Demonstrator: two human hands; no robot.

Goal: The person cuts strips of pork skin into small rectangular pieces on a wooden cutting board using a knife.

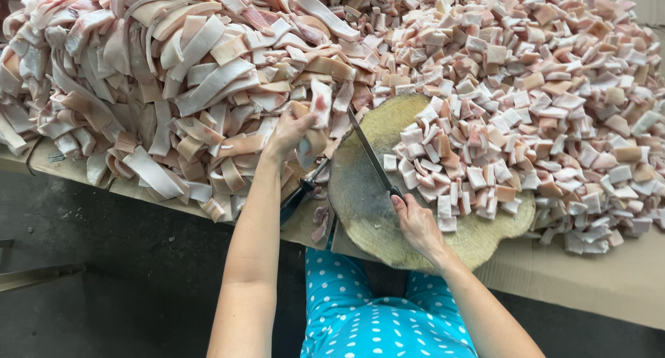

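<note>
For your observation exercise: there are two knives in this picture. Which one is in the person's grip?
The long-bladed knife over the round wooden chopping block, its handle gripped by the right hand. The other knife, dark-handled, lies unheld beside the block, under the left hand.

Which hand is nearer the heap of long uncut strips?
Left. The left hand is grasping pieces at the edge of the strip heap; the right hand holds a knife over the chopping block.

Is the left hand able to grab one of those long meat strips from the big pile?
Probably yes: the left hand is already up against the pile of long strips, fingers closing on one, with nothing between.
</note>
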